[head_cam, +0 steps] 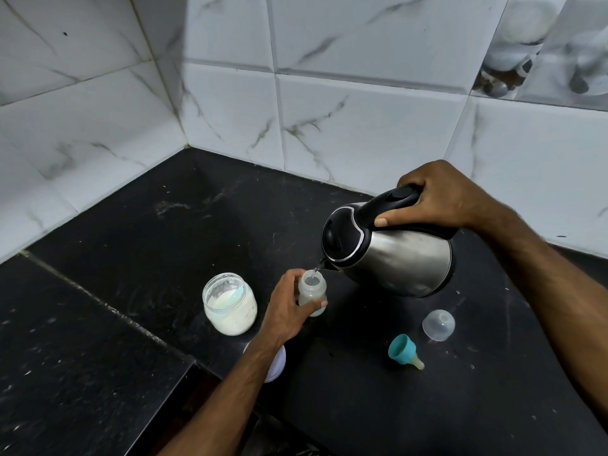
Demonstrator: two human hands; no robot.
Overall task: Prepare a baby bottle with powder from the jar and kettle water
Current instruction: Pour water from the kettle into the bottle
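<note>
The left hand [285, 311] grips the bottle [312, 292] upright on the black surface [164, 258]; the right hand [441, 199] clasps the handle of the tilted kettle [388, 255] (spout over the bottle's mouth). Left of the bottle stands the open jar [229, 303]; to its right lie the teal nipple [404, 351] and clear cap [438, 325].

**Two bare forearms, nothing worn**

Only the person's arms and hands show, entering from the bottom and right edges of the view. The left hand [289, 307] and its forearm are bare from the fingertips to the frame's lower edge: no sleeve, no watch, no bracelet or ring visible. The right hand [441, 199] and its forearm are likewise uncovered, with no cuff or band at the wrist. Fine hair shows along both forearms. The fingernails that can be seen are short and unpainted. No clothing appears anywhere in the frame.
</note>
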